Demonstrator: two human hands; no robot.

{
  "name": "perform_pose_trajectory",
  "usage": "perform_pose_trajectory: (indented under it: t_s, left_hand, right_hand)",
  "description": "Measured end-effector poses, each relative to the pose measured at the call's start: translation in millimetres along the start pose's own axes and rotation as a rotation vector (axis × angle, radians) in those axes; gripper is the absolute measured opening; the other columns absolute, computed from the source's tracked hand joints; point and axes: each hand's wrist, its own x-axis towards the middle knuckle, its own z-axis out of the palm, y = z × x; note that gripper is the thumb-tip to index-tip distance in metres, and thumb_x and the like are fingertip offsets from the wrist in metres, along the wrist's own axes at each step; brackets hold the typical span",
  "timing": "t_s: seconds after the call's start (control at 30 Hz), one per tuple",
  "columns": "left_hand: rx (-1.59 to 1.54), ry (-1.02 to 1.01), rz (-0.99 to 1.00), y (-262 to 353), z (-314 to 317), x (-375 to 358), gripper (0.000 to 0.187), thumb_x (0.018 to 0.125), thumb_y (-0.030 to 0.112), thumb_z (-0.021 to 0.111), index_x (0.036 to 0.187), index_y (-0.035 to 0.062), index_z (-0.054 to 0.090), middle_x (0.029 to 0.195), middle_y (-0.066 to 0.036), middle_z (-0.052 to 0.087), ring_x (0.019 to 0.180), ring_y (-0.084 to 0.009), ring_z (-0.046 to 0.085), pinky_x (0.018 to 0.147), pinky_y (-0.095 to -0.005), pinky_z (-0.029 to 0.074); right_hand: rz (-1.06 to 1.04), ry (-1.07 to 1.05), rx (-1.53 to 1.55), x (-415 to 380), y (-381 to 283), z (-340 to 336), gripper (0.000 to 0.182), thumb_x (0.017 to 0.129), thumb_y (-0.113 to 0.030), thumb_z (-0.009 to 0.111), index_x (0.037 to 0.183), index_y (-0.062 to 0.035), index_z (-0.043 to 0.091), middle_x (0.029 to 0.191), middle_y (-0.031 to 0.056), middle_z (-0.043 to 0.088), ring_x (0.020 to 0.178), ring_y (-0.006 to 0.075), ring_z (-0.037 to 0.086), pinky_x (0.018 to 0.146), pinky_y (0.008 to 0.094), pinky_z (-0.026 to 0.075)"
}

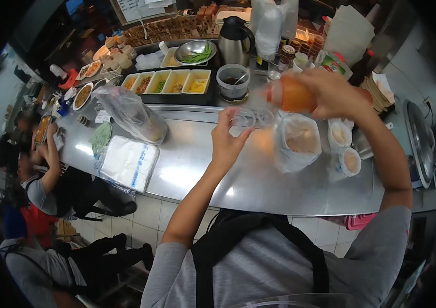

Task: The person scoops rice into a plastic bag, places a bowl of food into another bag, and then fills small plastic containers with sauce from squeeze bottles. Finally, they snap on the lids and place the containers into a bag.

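Between thumb and fingers, my left hand (228, 138) holds small clear plastic cups (253, 118) above the steel counter (187, 154). My right hand (333, 95) is wrapped round an orange sauce bottle (296, 94), tipped sideways with its nozzle pointing left, just above the cups. The bottle is blurred by motion. Below it, a container lined with a clear plastic bag (300, 138) stands on the counter. To its right are two smaller cups of pale food, one bagged (340, 132) and one nearer the front edge (350, 161).
White topping trays (177, 82), a tub of dark sauce (233, 82) and a steel jug (236, 41) line the back. A filled plastic bag (136, 115) and stacked white bags (129, 161) lie left. Co-workers (48, 190) are at the far left.
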Motion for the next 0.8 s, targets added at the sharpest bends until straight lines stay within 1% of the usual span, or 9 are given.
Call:
perform_pose_trajectory:
  t_s: [0.07, 0.17, 0.23, 0.37, 0.4, 0.47, 0.6, 0.67, 0.8]
  left_hand:
    - [-0.049, -0.011, 0.027, 3.6, 8.3, -5.9, 0.052, 0.066, 0.003, 0.073, 0.111, 0.0027, 0.046, 0.106, -0.013, 0.057, 0.099, -0.0218, 0.057, 0.078, -0.0285, 0.046]
    - [0.014, -0.063, 0.018, 10.4, 14.3, -15.4, 0.051, 0.066, 0.002, 0.072, 0.110, 0.0029, 0.046, 0.104, -0.014, 0.058, 0.098, -0.0233, 0.057, 0.078, -0.0288, 0.046]
    - [-0.039, -0.124, -0.059, 17.1, 15.1, -20.5, 0.050, 0.067, 0.003, 0.072, 0.110, 0.0010, 0.046, 0.110, -0.012, 0.055, 0.103, -0.0210, 0.055, 0.087, -0.0306, 0.044]
    - [-0.096, -0.111, -0.040, 6.8, 19.4, -27.9, 0.051, 0.067, 0.003, 0.072, 0.110, 0.0005, 0.045, 0.109, -0.013, 0.055, 0.102, -0.0218, 0.055, 0.087, -0.0306, 0.044]
    - [-0.097, -0.084, -0.018, 7.1, 19.4, -29.5, 0.051, 0.066, 0.001, 0.071, 0.110, 0.0009, 0.045, 0.103, -0.014, 0.057, 0.098, -0.0233, 0.057, 0.084, -0.0303, 0.044]
    - [-0.095, -0.047, 0.006, 5.9, 18.2, -31.5, 0.050, 0.066, 0.000, 0.071, 0.109, 0.0013, 0.045, 0.098, -0.016, 0.059, 0.093, -0.0247, 0.060, 0.081, -0.0299, 0.045]
    - [-0.131, -0.042, -0.019, -0.6, 15.1, -36.5, 0.049, 0.066, 0.000, 0.071, 0.108, 0.0004, 0.045, 0.097, -0.015, 0.059, 0.092, -0.0235, 0.060, 0.082, -0.0297, 0.045]
    - [-0.134, -0.048, -0.036, -1.1, 14.3, -38.0, 0.049, 0.066, -0.001, 0.071, 0.107, 0.0003, 0.045, 0.097, -0.015, 0.059, 0.092, -0.0230, 0.060, 0.083, -0.0298, 0.045]
    - [-0.252, -0.014, -0.058, -0.4, 17.6, -37.7, 0.050, 0.067, 0.000, 0.071, 0.109, 0.0025, 0.044, 0.102, -0.012, 0.058, 0.092, -0.0239, 0.060, 0.086, -0.0305, 0.044]
  right_hand:
    - [0.091, -0.317, -0.188, -1.8, -30.0, 4.9, 0.065, 0.055, -0.011, 0.071, 0.115, -0.0180, 0.050, 0.092, 0.0106, 0.057, 0.089, 0.0267, 0.057, 0.067, 0.0375, 0.047]
    - [-0.046, -0.357, -0.334, -6.6, -37.9, 21.9, 0.073, 0.051, -0.014, 0.073, 0.120, -0.0197, 0.049, 0.089, 0.0080, 0.056, 0.084, 0.0253, 0.057, 0.070, 0.0331, 0.045]
    - [-0.046, -0.393, -0.378, -4.7, -46.4, 21.5, 0.072, 0.051, -0.014, 0.074, 0.118, -0.0198, 0.050, 0.088, 0.0071, 0.057, 0.083, 0.0245, 0.057, 0.069, 0.0324, 0.045]
    - [-0.026, -0.563, -0.494, 6.9, -62.4, 15.2, 0.068, 0.050, -0.014, 0.074, 0.114, -0.0181, 0.052, 0.085, 0.0059, 0.060, 0.081, 0.0241, 0.060, 0.065, 0.0323, 0.045]
    - [-0.031, -0.564, -0.499, 7.4, -62.3, 14.6, 0.068, 0.050, -0.014, 0.074, 0.114, -0.0181, 0.052, 0.085, 0.0059, 0.060, 0.081, 0.0241, 0.060, 0.065, 0.0323, 0.045]
    - [-0.126, -0.474, -0.515, 7.1, -59.6, 13.4, 0.046, 0.055, -0.016, 0.071, 0.100, -0.0165, 0.057, 0.078, 0.0043, 0.061, 0.071, 0.0227, 0.062, 0.058, 0.0337, 0.046]
    - [-0.093, -0.531, -0.512, 13.4, -67.9, 3.2, 0.044, 0.055, -0.015, 0.070, 0.098, -0.0164, 0.058, 0.076, 0.0040, 0.062, 0.070, 0.0229, 0.062, 0.058, 0.0338, 0.046]
    - [-0.078, -0.539, -0.512, 13.6, -68.2, 3.6, 0.056, 0.049, -0.010, 0.072, 0.103, -0.0149, 0.057, 0.074, 0.0070, 0.062, 0.070, 0.0232, 0.062, 0.058, 0.0341, 0.045]
    - [-0.081, -0.529, -0.474, 10.5, -68.4, 2.9, 0.056, 0.050, -0.009, 0.071, 0.104, -0.0137, 0.056, 0.073, 0.0062, 0.062, 0.070, 0.0242, 0.062, 0.057, 0.0344, 0.044]
